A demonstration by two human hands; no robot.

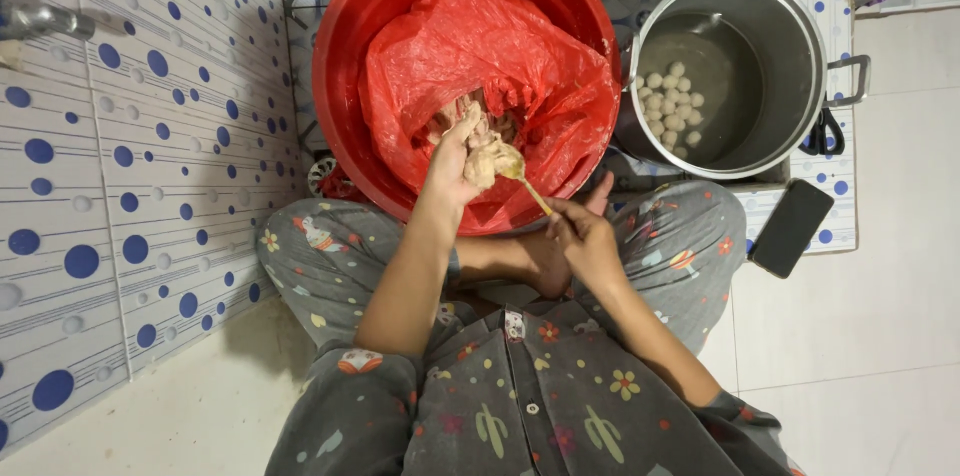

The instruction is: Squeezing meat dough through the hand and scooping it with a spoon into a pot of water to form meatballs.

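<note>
1. We sit cross-legged on the pale floor (880, 336), with a dotted tile wall (120, 186) on our left.
2. The red tub (345, 46) stands just ahead of our knees, lined with a red bag (500, 56) that holds a mass of pale paste (470, 121).
3. To the right of the tub, touching or nearly touching it, sits a steel pot (790, 56) of water with a cluster of white balls (672, 101) floating at its left side.
4. A dark phone (792, 228) lies on the floor just beside our right knee, below the pot.
5. Our left hand (455, 161) reaches over the tub's near rim, its grip clamped on a lump (482, 161) of the paste, which bulges out between thumb and fingers.
6. Our right hand (585, 236) hovers over our lap, grip closed on the handle of a spoon (518, 174).
7. The spoon's bowl touches the lump at the left hand, above the tub's near edge.
</note>
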